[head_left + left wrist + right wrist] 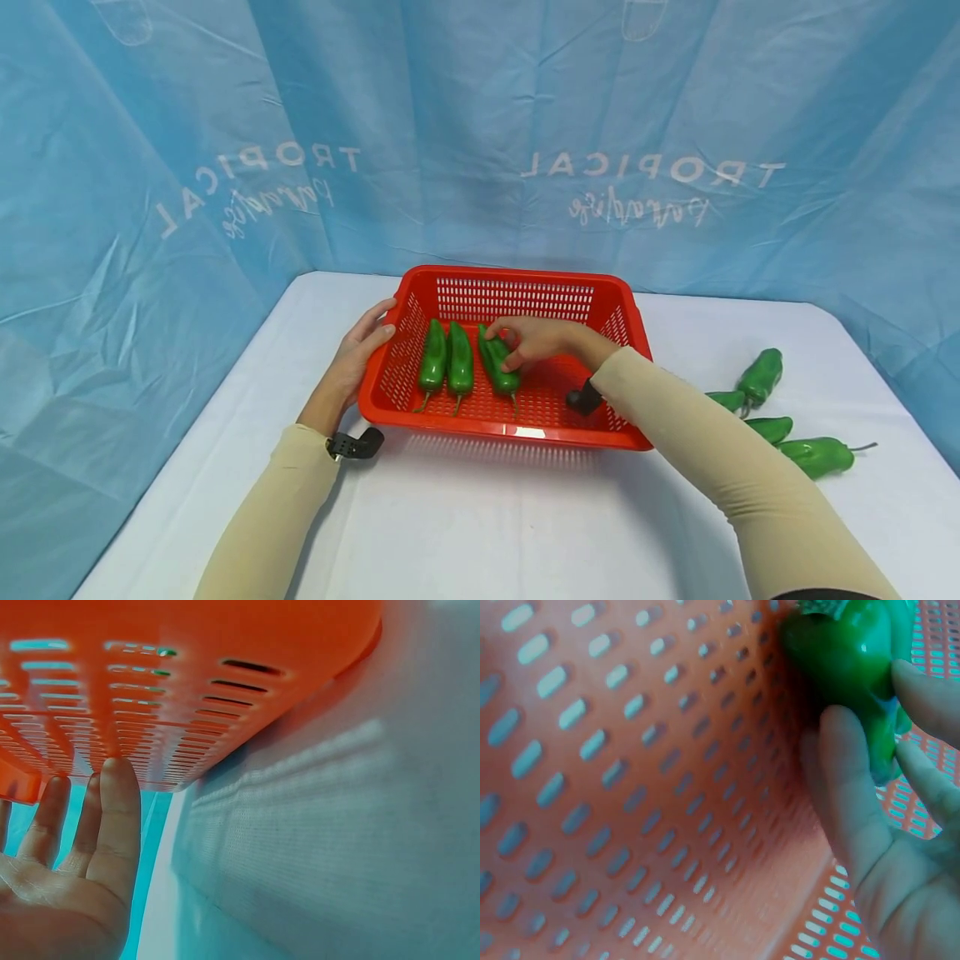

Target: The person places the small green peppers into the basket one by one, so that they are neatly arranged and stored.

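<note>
A red perforated plastic basket (517,432) sits on the white table. Inside it, two long green peppers (433,358) (460,360) lie side by side near the left wall, stems toward the front. My right hand (534,340) reaches in over the right rim and holds a third green pepper (497,367) between thumb and fingers, just right of that pair. The right wrist view shows my fingertips on both sides of this pepper (855,656). At the basket's left side, my left hand (358,354) touches the rim; its fingers (120,817) extend straight against the outer wall.
More green peppers (761,377) (817,455) lie on the table (480,525) to the right of the basket, partly hidden by my right sleeve (697,442). A blue printed curtain (480,125) hangs behind the table and along its sides.
</note>
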